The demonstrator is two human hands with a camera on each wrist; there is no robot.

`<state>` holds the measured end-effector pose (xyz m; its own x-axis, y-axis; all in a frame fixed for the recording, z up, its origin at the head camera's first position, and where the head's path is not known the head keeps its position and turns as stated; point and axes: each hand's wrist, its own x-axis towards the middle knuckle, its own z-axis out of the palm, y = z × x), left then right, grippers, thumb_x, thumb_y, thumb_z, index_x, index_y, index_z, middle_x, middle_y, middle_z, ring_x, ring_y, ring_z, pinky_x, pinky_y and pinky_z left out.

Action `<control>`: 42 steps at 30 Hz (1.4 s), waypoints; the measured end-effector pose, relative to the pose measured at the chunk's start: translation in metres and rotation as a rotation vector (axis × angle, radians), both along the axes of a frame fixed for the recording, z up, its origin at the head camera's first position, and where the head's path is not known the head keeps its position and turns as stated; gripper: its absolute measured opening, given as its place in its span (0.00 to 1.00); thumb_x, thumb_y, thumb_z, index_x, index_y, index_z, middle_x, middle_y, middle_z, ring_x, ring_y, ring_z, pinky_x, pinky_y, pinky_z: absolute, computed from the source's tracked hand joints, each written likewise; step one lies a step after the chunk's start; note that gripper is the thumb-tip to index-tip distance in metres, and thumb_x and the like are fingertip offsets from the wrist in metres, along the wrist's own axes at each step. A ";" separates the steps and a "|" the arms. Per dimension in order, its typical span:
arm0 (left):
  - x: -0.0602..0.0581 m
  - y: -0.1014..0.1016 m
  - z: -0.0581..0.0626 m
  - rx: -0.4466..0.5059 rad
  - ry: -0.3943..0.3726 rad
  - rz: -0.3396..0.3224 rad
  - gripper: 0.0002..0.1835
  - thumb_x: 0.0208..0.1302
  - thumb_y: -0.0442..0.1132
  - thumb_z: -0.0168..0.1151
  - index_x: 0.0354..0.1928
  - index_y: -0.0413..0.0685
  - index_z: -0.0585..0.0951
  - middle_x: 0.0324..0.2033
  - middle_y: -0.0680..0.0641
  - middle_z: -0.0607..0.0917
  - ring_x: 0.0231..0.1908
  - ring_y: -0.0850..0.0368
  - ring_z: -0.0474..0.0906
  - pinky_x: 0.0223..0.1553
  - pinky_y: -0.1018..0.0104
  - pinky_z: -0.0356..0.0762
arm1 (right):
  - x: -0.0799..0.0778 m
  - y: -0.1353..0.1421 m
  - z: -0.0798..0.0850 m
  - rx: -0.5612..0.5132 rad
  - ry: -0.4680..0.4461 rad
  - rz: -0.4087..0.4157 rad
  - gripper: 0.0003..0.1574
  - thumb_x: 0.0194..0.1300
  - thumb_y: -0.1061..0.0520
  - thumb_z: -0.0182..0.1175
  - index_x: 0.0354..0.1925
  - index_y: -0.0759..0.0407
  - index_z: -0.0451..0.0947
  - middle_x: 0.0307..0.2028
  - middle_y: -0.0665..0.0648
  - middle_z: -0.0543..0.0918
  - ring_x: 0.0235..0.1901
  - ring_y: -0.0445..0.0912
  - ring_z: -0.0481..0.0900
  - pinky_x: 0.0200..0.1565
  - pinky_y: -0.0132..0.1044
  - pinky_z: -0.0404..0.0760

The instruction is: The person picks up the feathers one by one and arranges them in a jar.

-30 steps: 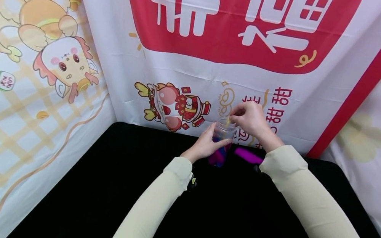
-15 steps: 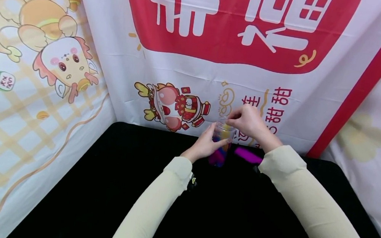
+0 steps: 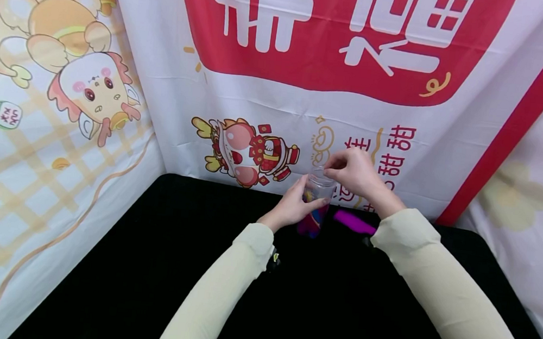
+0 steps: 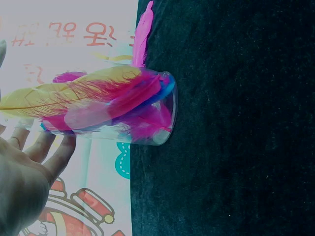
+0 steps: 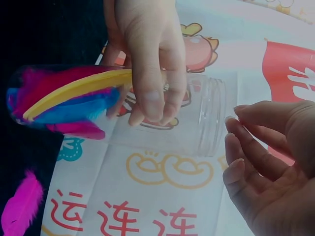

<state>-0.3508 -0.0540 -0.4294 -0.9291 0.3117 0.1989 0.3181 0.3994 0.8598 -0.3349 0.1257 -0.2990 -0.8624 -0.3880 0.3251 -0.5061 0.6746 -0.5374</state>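
Note:
My left hand (image 3: 294,204) grips a clear plastic jar (image 3: 309,226) by its side near the back of the black table. Inside, a yellow feather (image 5: 78,89) lies slantwise among magenta and blue feathers (image 5: 74,109). The jar's mouth (image 5: 214,118) has no lid on it. Right at that rim is my right hand (image 3: 356,172), with thumb and forefinger tips close together and the other fingers bent. Nothing shows between these fingertips in the right wrist view. The left wrist view shows the left fingers along the jar's wall.
A loose magenta feather (image 3: 355,222) lies on the black tabletop (image 3: 183,270) to the right of the jar. Directly behind the table hangs a printed white and red cloth (image 3: 268,103). A patterned cloth (image 3: 54,181) forms the left side.
The yellow feather, earlier at the jar's mouth under my right fingers, has dropped down inside among the others. My right hand dipped slightly and stays at the rim; the left keeps its grip.

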 end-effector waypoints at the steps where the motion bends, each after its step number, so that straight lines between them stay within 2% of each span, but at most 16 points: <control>1: 0.000 0.000 0.000 -0.002 -0.002 -0.002 0.42 0.67 0.62 0.66 0.76 0.59 0.60 0.64 0.50 0.72 0.66 0.53 0.69 0.68 0.52 0.67 | 0.001 0.001 0.001 -0.009 0.003 0.001 0.04 0.65 0.63 0.68 0.34 0.63 0.88 0.33 0.59 0.89 0.34 0.50 0.85 0.40 0.44 0.82; 7: 0.001 -0.002 0.000 -0.011 0.014 0.003 0.41 0.67 0.62 0.66 0.75 0.56 0.62 0.61 0.48 0.73 0.65 0.52 0.70 0.68 0.51 0.67 | 0.006 0.009 0.004 -0.018 0.007 0.006 0.05 0.67 0.61 0.67 0.34 0.62 0.87 0.33 0.59 0.88 0.34 0.50 0.83 0.39 0.43 0.80; 13: 0.001 -0.003 -0.002 -0.024 0.033 0.014 0.42 0.66 0.63 0.67 0.74 0.54 0.63 0.60 0.47 0.75 0.63 0.52 0.72 0.68 0.52 0.67 | 0.003 0.020 -0.005 -0.018 0.025 0.020 0.05 0.66 0.61 0.68 0.36 0.62 0.88 0.35 0.59 0.88 0.36 0.51 0.84 0.42 0.44 0.80; 17: 0.001 -0.002 -0.003 -0.027 0.031 0.020 0.43 0.65 0.64 0.67 0.74 0.53 0.63 0.61 0.47 0.75 0.64 0.52 0.72 0.68 0.52 0.67 | 0.002 0.029 -0.013 -0.047 -0.019 0.007 0.08 0.69 0.59 0.66 0.41 0.64 0.87 0.39 0.62 0.88 0.40 0.54 0.84 0.45 0.48 0.80; 24: 0.000 -0.002 -0.001 -0.036 0.024 0.033 0.44 0.65 0.64 0.67 0.74 0.52 0.62 0.63 0.43 0.74 0.65 0.49 0.71 0.68 0.50 0.67 | -0.007 0.042 -0.039 -0.069 -0.160 -0.029 0.13 0.72 0.57 0.64 0.48 0.66 0.86 0.45 0.64 0.88 0.46 0.56 0.85 0.48 0.51 0.81; 29: -0.001 -0.001 -0.001 -0.028 0.019 0.028 0.42 0.67 0.61 0.67 0.74 0.51 0.61 0.65 0.40 0.73 0.65 0.48 0.70 0.68 0.49 0.67 | -0.018 0.046 -0.059 -0.083 -0.154 -0.031 0.12 0.70 0.59 0.65 0.47 0.66 0.86 0.44 0.65 0.88 0.43 0.56 0.86 0.44 0.45 0.82; 33: -0.001 -0.001 -0.001 -0.036 0.011 0.017 0.42 0.66 0.63 0.67 0.74 0.54 0.62 0.66 0.41 0.73 0.65 0.49 0.71 0.68 0.49 0.68 | -0.026 0.051 -0.076 -0.070 -0.155 -0.047 0.13 0.70 0.58 0.65 0.47 0.67 0.85 0.42 0.64 0.88 0.39 0.54 0.85 0.39 0.40 0.82; 36: 0.000 0.000 -0.001 -0.040 0.007 0.009 0.43 0.66 0.64 0.66 0.74 0.53 0.62 0.65 0.42 0.74 0.65 0.49 0.71 0.68 0.49 0.67 | -0.030 0.056 -0.088 -0.045 -0.178 -0.069 0.14 0.70 0.58 0.65 0.49 0.67 0.85 0.44 0.64 0.88 0.41 0.54 0.84 0.41 0.43 0.83; 42: 0.001 0.000 0.000 -0.042 0.013 0.004 0.43 0.66 0.63 0.66 0.74 0.51 0.62 0.64 0.44 0.74 0.66 0.48 0.70 0.68 0.49 0.67 | -0.040 0.065 -0.111 -0.006 -0.196 -0.092 0.16 0.70 0.59 0.64 0.51 0.69 0.83 0.47 0.67 0.87 0.48 0.60 0.83 0.51 0.54 0.81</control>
<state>-0.3497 -0.0542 -0.4296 -0.9279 0.3162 0.1977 0.3272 0.4361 0.8383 -0.3752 0.1910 -0.4098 -0.9412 -0.3029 0.1496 -0.3275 0.7097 -0.6237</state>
